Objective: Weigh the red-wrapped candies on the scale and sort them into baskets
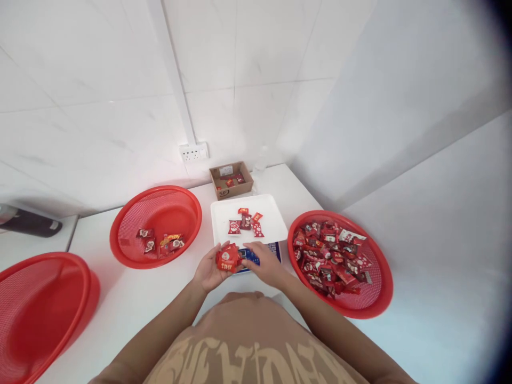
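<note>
A small stack of red candy packets [228, 257] rests in my left hand [208, 271], whose fingers are curled around its edge. My right hand [264, 264] is just to the right of the stack, thumb and fingers apart. Its thumb tip is close to the packets; whether it touches them I cannot tell. Both hands are over the blue keypad panel [253, 258] of a scale. Behind them, several red and brown candy packets [245, 221] lie on the white scale tray [270, 213].
A red basket [382, 266] heaped with candy packets stands at the right. Another red basket [116, 234] at the left holds several packets. A third basket [86, 282] sits at the lower left. Behind the tray is a cardboard box [234, 189]; a dark cylinder [34, 221] lies far left.
</note>
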A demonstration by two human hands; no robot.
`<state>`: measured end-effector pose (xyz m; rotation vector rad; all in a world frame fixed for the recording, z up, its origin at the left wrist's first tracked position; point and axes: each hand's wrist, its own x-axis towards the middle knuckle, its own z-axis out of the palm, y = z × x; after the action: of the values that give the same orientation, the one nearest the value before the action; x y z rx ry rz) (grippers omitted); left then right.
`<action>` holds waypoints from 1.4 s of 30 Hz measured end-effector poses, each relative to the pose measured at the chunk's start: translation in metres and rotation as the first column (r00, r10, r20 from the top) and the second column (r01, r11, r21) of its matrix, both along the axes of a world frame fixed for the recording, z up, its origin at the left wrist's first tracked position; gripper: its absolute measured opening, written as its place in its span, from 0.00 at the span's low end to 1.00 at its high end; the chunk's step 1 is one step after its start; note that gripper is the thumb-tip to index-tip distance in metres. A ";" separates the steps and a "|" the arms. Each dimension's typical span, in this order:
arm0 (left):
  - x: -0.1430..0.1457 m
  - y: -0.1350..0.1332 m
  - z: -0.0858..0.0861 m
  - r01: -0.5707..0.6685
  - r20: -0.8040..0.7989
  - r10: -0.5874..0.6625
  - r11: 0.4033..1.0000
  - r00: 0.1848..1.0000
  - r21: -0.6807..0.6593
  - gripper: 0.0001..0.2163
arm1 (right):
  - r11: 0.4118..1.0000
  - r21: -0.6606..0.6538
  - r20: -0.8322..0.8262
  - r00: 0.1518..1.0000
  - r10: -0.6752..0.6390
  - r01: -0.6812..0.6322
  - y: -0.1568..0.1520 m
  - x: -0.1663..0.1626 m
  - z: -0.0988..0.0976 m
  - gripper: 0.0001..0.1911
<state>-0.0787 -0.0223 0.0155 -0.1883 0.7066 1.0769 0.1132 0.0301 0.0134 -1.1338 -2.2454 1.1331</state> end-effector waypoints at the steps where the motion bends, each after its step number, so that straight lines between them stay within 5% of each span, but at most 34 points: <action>1: 0.002 0.000 -0.001 0.001 0.001 -0.001 1.000 1.000 0.007 0.15 | 0.999 -0.042 -0.024 1.000 0.020 -0.021 -0.013 -0.003 0.002 0.26; 6: 0.011 -0.005 -0.001 0.094 -0.008 -0.094 0.994 0.996 0.060 0.15 | 0.987 -0.137 -0.091 0.991 -0.102 0.089 -0.041 -0.020 -0.003 0.23; 12: 0.014 -0.016 -0.001 0.168 -0.144 -0.161 0.985 0.976 0.039 0.20 | 0.918 -0.285 -0.121 0.940 -0.320 0.276 -0.037 -0.021 -0.008 0.19; 17: 0.012 -0.022 0.002 0.262 -0.174 -0.240 0.959 0.955 0.113 0.28 | 0.878 -0.366 -0.152 0.911 -0.382 0.307 -0.036 -0.018 -0.004 0.11; 22: 0.011 -0.026 0.001 0.338 -0.181 -0.316 0.936 0.931 0.103 0.32 | 0.681 -0.686 -0.130 0.878 -0.460 0.255 -0.034 -0.013 -0.002 0.10; 26: 0.012 -0.024 -0.002 0.273 -0.192 -0.266 0.962 0.945 0.010 0.30 | 0.513 -0.801 -0.112 0.765 -0.635 0.309 -0.024 -0.008 -0.010 0.11; 33: 0.010 -0.018 -0.007 0.089 -0.270 -0.134 0.981 0.953 -0.175 0.19 | 0.430 -0.827 -0.136 0.613 -0.778 0.362 0.007 -0.010 -0.016 0.10; 39: 0.015 -0.018 -0.003 0.058 -0.353 -0.098 0.991 0.931 -0.123 0.11 | 0.364 -0.897 -0.104 0.681 -0.725 0.251 -0.015 -0.015 -0.019 0.15; 42: 0.024 -0.019 0.002 0.068 -0.562 -0.029 0.996 0.827 0.049 0.12 | 0.159 -0.987 -0.123 0.723 -0.679 -0.019 -0.036 -0.020 -0.019 0.19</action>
<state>-0.0551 -0.0416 0.0178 0.2210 1.1968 1.1125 0.0935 -0.0058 -0.0053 -1.3034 -0.4699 2.3265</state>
